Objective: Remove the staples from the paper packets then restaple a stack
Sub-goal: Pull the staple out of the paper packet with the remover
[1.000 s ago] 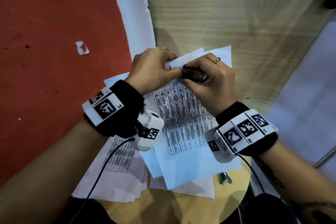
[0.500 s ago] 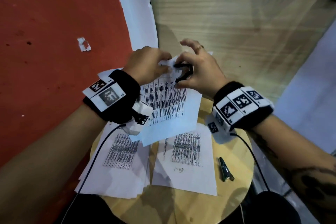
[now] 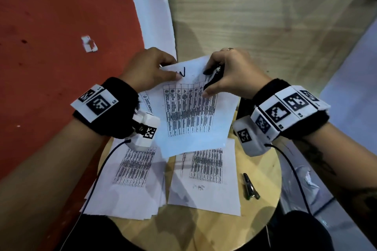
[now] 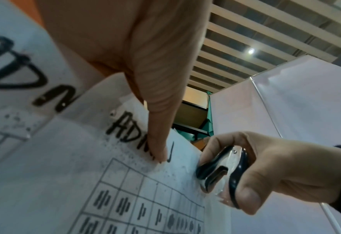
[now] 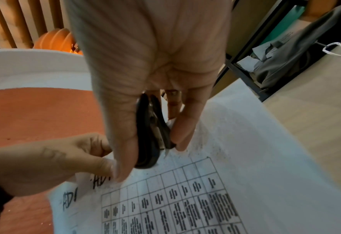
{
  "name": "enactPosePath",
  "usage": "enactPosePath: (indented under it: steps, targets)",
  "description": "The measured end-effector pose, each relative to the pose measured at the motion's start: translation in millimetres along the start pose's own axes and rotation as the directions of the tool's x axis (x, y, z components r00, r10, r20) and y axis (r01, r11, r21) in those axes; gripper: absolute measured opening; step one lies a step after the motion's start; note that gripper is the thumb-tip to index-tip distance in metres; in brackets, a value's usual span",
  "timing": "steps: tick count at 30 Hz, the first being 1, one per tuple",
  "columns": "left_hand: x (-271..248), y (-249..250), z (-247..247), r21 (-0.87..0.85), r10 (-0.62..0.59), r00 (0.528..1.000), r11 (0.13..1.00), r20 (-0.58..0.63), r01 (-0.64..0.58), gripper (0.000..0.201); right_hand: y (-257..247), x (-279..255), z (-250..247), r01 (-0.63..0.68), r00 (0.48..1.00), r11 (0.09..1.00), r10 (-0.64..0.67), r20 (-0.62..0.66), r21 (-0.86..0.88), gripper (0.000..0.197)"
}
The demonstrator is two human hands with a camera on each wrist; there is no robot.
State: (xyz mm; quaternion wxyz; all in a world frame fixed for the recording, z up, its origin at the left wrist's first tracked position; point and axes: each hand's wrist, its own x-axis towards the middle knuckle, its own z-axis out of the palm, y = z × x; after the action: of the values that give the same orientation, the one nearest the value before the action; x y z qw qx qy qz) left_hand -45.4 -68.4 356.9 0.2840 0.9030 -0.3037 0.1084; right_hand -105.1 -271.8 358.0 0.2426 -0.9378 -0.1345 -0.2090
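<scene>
While the left hand (image 3: 150, 71) pinched the top left corner of the raised paper packet (image 3: 193, 112) between thumb and fingers, the right hand (image 3: 234, 76) held a black staple remover (image 3: 214, 75) squeezed between thumb and fingers at the packet's top right edge. In the left wrist view the remover's metal tip touched the sheet just right of the handwritten heading, and the left thumb (image 4: 157, 142) pressed on that heading. The packet hung tilted above the far part of the round wooden counter (image 3: 263, 181), its lower edge overlapping two flat paper stacks: the left stack (image 3: 130, 185) overhung the counter's left rim, the right stack (image 3: 206, 179) lay just beside it with a narrow strip of wood between. A small metal clip (image 3: 250, 186) lay near the right rim, apart from the right stack. Bare wood showed along the near rim. Beyond the hands stood a wooden panel (image 3: 255, 16), with red floor (image 3: 51, 36) to the left.
</scene>
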Motion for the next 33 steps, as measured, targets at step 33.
enactPosePath:
  steps: [33]
  targets:
    - [-23.3,44.5,-18.5,-0.289,0.054,0.998,0.956,0.018,-0.047,0.029,-27.3,-26.6,19.0,0.485,0.743,0.841,-0.54,-0.395,-0.237,0.029]
